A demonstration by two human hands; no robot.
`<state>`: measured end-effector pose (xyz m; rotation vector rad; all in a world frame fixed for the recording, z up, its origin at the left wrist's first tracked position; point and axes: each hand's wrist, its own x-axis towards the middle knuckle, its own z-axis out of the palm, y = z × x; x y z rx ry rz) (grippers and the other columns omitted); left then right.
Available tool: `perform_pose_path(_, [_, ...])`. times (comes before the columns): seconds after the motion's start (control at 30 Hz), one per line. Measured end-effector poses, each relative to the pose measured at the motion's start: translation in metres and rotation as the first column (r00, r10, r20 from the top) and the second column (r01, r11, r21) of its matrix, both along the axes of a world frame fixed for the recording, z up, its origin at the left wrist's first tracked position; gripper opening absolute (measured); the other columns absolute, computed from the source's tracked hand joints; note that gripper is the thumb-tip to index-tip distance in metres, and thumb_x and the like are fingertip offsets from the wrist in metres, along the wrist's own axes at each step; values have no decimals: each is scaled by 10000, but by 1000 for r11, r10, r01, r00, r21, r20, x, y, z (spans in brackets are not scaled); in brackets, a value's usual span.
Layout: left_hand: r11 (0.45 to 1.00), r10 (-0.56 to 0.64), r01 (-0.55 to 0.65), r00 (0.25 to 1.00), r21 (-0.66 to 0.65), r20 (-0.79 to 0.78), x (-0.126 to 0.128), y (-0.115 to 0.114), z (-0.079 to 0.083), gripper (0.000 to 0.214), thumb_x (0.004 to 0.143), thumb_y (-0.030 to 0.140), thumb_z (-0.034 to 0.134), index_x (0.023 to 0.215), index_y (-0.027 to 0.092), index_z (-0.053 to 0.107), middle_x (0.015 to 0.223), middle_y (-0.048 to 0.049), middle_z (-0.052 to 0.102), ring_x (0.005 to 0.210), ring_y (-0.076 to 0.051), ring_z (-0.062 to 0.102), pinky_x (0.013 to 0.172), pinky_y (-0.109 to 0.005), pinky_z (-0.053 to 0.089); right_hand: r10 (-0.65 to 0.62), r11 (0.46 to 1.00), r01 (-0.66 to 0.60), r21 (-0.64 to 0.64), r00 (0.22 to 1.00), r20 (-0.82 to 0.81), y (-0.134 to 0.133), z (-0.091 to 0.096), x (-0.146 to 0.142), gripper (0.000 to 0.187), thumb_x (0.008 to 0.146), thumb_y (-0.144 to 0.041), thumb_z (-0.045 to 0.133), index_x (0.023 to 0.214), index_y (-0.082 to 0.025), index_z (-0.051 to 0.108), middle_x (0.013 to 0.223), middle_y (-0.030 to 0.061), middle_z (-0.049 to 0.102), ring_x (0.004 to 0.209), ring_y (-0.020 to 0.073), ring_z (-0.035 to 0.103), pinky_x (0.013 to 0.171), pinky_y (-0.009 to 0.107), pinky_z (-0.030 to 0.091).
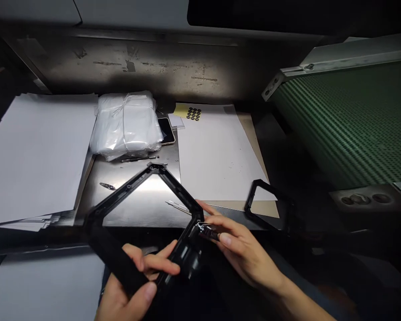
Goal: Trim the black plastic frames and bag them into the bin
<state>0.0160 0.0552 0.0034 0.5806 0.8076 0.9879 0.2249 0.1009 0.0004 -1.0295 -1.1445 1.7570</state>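
My left hand [137, 281] grips the lower part of a black, many-sided plastic frame [120, 200], its thumb and fingers around the bar. The frame is tilted up over the bench's front edge, and its inner side shows ribs and small holes. My right hand [243, 249] is closed on a small dark tool with a shiny metal end [209, 232]; its exact kind is unclear. The metal end is at the frame's right corner, where some right-hand fingers lie behind the frame. A second black frame [250, 196] lies to the right, at the bench's front edge.
A tied stack of clear plastic bags [127, 125] stands on the metal bench beside a phone [167, 131]. White sheets [40, 156] lie left, more board [217, 156] right, with black round stickers [194, 114]. A pen [140, 158] lies nearby. A green conveyor belt [354, 120] is at right.
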Motion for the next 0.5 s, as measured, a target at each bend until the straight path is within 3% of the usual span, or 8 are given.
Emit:
perform_pose_path(0.07, [992,-1,5,999,127,-34,14,0,-7,110,693,243,630,721,276,529,965,-14,692,1172,-239,410,956,-467,279,38,999,-43,-24,987,-157,1,-8,-8,231,788,-361,508,968,-227,564,1119,78,518,1010,216,508,848,399,388])
perform_pose_path(0.13, [974,-72,83,996,210,-58,21,-1,-17,143,619,222,696,727,271,616,1104,-16,630,1160,-249,425,963,-426,297,62,998,-59,24,977,-204,7,-11,-10,241,788,-364,509,959,-199,552,904,55,596,825,168,578,751,335,437])
perform_pose_path(0.2, [973,-159,165,986,160,-49,18,1,-26,188,628,249,687,812,280,658,1176,-13,581,1102,-254,488,911,-395,376,124,991,-114,75,980,-156,19,-7,-3,250,774,-368,523,924,-170,552,753,25,589,679,131,577,637,269,448])
perform_pose_path(0.27, [974,-224,224,975,-13,-3,5,10,-32,231,726,287,588,954,290,624,1113,-37,624,936,-237,606,755,-353,484,274,956,-266,122,960,-56,34,0,10,255,757,-362,530,885,-144,562,703,20,570,612,118,559,575,243,437])
perform_pose_path(0.33, [954,-236,253,965,-163,116,-10,23,-30,316,778,399,474,1035,248,578,971,-92,685,802,-254,650,597,-325,508,467,857,-484,176,875,128,50,9,21,229,741,-306,529,874,-126,580,706,30,575,622,122,547,579,241,431])
perform_pose_path(0.4, [932,-258,302,942,-203,214,-21,36,-21,648,739,612,305,1069,117,559,898,-188,685,737,-296,656,573,-336,490,580,720,-664,198,734,352,62,18,25,201,715,-205,517,878,-120,599,728,35,590,645,120,533,596,232,422])
perform_pose_path(0.43, [921,-302,347,924,-179,236,-24,40,-15,689,728,628,301,1083,89,545,848,-196,693,701,-292,661,582,-333,483,600,662,-725,190,664,445,66,22,24,211,698,-156,507,880,-120,607,731,31,595,645,115,526,602,223,418])
perform_pose_path(0.5, [896,-392,420,901,-147,185,-23,41,-3,550,760,521,402,1085,97,531,701,-143,711,624,-258,666,572,-309,472,592,593,-788,168,568,572,70,29,20,245,670,-104,505,887,-129,617,732,20,596,654,111,520,625,218,416])
